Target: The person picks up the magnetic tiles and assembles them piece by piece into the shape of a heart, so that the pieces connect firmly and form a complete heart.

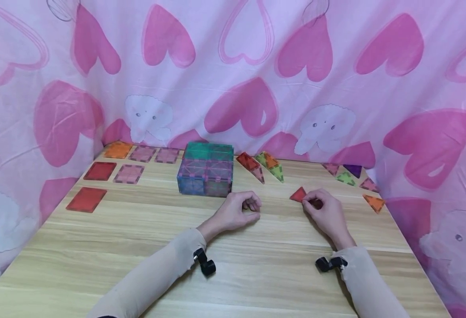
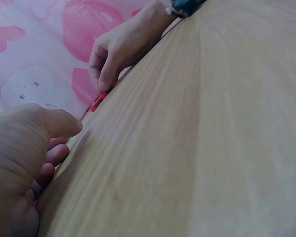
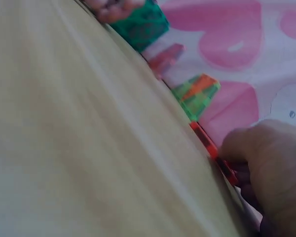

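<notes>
My right hand (image 1: 328,214) pinches a red triangular magnetic tile (image 1: 298,194) at its right corner, low over the table. In the right wrist view the same red tile (image 3: 204,139) appears nearly edge-on, with thumb and fingers at its edge. My left hand (image 1: 233,212) rests on the table with loosely curled fingers and holds nothing. Just behind the left hand stands a box-shaped block of magnetic tiles (image 1: 205,170), green, purple and blue. Behind and between the hands lie a red-and-pink tile group (image 1: 251,167) and a green-and-orange one (image 1: 270,165).
At the left of the wooden table (image 1: 249,274) lie red square tiles (image 1: 87,199), pink square tiles (image 1: 129,174) and an orange tile (image 1: 118,149). Toward the right edge are several small triangles, including an orange triangle (image 1: 373,203) and a purple triangle (image 1: 353,170). A pink heart-patterned curtain (image 1: 241,106) surrounds the table.
</notes>
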A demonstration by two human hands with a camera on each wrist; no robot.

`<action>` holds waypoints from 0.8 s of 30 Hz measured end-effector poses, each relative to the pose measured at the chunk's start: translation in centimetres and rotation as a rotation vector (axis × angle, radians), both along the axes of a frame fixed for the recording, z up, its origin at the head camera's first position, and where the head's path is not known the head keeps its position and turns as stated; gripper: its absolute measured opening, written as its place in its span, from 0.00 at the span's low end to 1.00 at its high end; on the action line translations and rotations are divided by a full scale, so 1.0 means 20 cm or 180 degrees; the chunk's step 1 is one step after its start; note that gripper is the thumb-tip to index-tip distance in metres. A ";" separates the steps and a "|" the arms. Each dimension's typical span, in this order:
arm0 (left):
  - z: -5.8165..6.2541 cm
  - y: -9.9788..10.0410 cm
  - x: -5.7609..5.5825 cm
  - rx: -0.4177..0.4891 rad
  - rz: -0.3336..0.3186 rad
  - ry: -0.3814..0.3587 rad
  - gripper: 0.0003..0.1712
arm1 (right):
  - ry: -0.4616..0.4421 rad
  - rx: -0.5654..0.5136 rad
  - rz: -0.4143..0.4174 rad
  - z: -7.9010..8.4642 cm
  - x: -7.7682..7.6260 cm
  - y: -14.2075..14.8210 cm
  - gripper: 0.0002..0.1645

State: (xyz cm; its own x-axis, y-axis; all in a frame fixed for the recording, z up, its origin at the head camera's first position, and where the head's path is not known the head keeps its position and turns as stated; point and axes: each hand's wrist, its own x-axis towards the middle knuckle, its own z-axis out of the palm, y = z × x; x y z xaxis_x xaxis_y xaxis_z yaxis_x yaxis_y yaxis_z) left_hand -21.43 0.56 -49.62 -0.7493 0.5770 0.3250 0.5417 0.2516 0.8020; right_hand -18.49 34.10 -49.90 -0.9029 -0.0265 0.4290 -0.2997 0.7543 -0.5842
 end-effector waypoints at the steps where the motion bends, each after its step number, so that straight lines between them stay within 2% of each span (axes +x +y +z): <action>1: 0.00 0.00 0.00 -0.0003 0.0000 0.0007 0.13 | -0.0007 0.0001 0.0103 0.00 0.01 -0.01 0.05; 6: 0.00 0.00 0.00 -0.0021 0.0001 0.0035 0.13 | -0.0088 -0.0039 0.0542 0.00 0.08 -0.07 0.11; 11: 0.00 0.00 0.00 -0.0036 -0.0004 0.0011 0.13 | -0.0157 -0.0037 0.0843 0.01 0.14 -0.14 0.13; 15: 0.00 0.00 0.00 -0.0028 -0.0006 0.0003 0.12 | -0.0205 -0.0090 0.0982 0.01 0.17 -0.18 0.12; 20: 0.00 0.00 0.00 -0.0035 -0.0003 -0.0014 0.12 | -0.0301 -0.0654 0.0975 0.00 0.17 -0.15 0.12; 24: 0.00 0.01 0.00 -0.0114 0.0018 -0.0041 0.12 | -0.0344 -0.1194 0.0845 0.00 0.15 -0.09 0.18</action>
State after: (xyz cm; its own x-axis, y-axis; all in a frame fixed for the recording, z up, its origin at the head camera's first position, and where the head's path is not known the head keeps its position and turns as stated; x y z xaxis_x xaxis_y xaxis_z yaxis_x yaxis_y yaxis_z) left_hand -21.41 0.79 -49.63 -0.7564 0.5839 0.2947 0.5300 0.2832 0.7993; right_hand -15.40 32.31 -49.82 -0.9259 -0.1236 0.3569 -0.3760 0.3907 -0.8402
